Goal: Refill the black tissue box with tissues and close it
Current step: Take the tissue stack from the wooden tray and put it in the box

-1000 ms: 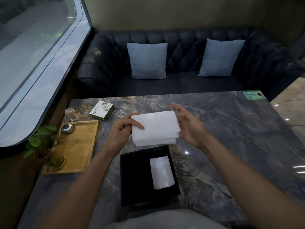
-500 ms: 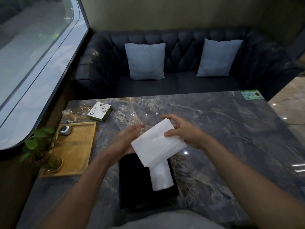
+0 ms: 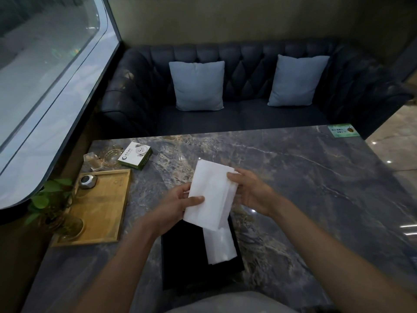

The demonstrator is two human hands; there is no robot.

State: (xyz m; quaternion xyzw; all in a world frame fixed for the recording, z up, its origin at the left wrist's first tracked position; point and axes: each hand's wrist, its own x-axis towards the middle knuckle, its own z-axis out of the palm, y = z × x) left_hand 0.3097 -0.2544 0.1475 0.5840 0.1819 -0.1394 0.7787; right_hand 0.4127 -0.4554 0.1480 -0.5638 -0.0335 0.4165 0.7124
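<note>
A white stack of tissues (image 3: 209,193) is held above the table, turned lengthwise away from me. My left hand (image 3: 178,203) grips its near left edge, thumb on top. My right hand (image 3: 247,190) holds its far right edge. Just below lies the open black tissue box (image 3: 182,254) near the table's front edge. A single white tissue (image 3: 220,246) lies inside it along the right side, its far end hidden under the stack.
On the left of the dark marble table (image 3: 304,188) lie a wooden tray (image 3: 101,206) with a small metal object (image 3: 87,181), a potted plant (image 3: 53,206), a green-and-white box (image 3: 135,155) and glassware (image 3: 102,158). A dark sofa (image 3: 237,114) stands beyond.
The tissue stack has turned from crosswise to lengthwise and come down closer to the box. My left hand shifted its grip to the stack's near edge.
</note>
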